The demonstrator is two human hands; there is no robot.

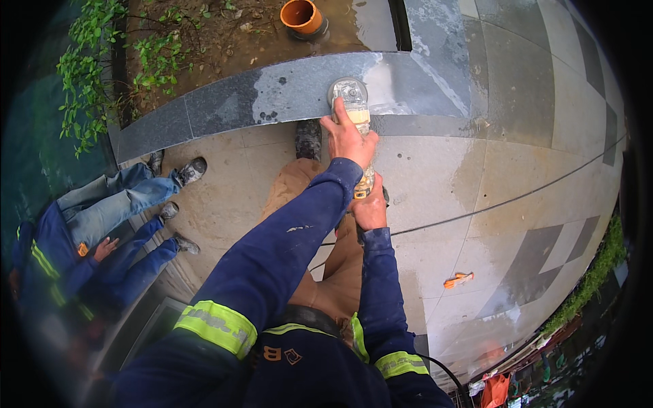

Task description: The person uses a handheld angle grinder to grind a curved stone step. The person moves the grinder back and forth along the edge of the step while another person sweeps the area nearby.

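An angle grinder [355, 112], its body smeared with pale residue, lies lengthwise away from me over the grey stone ledge [292, 88]. Its round head rests at the ledge's top, beside a wet, whitish patch. My left hand [350, 141] is wrapped round the front of the body, with a finger stretched along it. Closer to me, my right hand [371, 208] grips the rear end. The disc's underside is hidden.
A dark cable [503, 202] crosses the tiled floor on the right, near an orange-and-white glove [458, 279]. Beyond the ledge, an orange pipe [301, 17] stands in muddy soil beside green plants [92, 61]. Two people in jeans [115, 207] are at the left.
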